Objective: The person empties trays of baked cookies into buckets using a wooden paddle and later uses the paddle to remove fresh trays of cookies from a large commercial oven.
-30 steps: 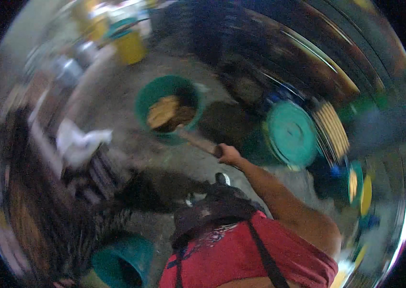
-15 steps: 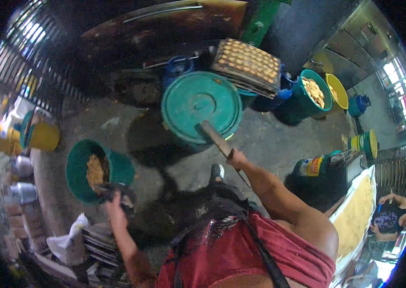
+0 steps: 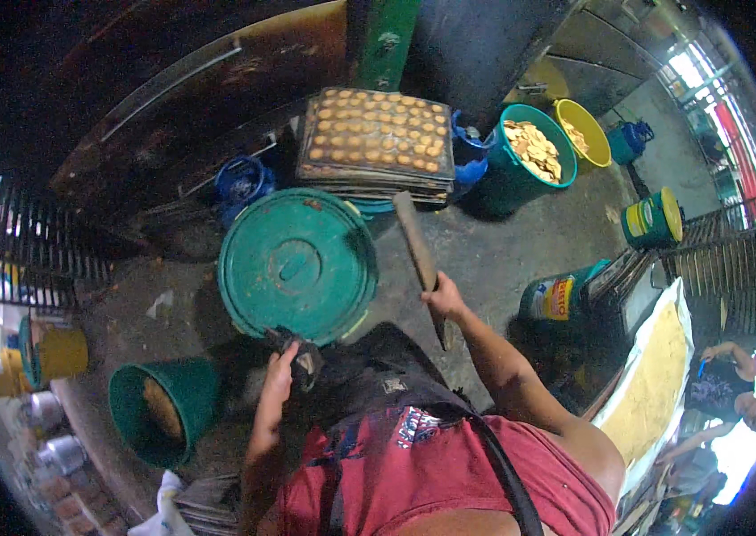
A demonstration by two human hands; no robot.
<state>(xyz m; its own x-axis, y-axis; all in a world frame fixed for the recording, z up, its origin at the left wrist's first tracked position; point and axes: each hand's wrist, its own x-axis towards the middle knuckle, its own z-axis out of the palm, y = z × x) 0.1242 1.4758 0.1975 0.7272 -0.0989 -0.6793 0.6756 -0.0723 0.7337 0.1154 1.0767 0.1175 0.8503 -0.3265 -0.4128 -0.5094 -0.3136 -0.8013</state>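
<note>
In the head view, we hold a wooden plank (image 3: pixel 416 246) in the right hand (image 3: pixel 446 297), the grip wrapped round its lower part; its far end reaches close to the front edge of the tray stack (image 3: pixel 373 182). Our left hand (image 3: pixel 280 368) has its grip closed on a dark cloth (image 3: pixel 308 359) at the near edge of the green lid (image 3: pixel 262 259). The step in hand seems to be handling plank and cloth together above the floor (image 3: pixel 512 259). Any next move calls, we judge, for keeping the plank clear of the trays.
</note>
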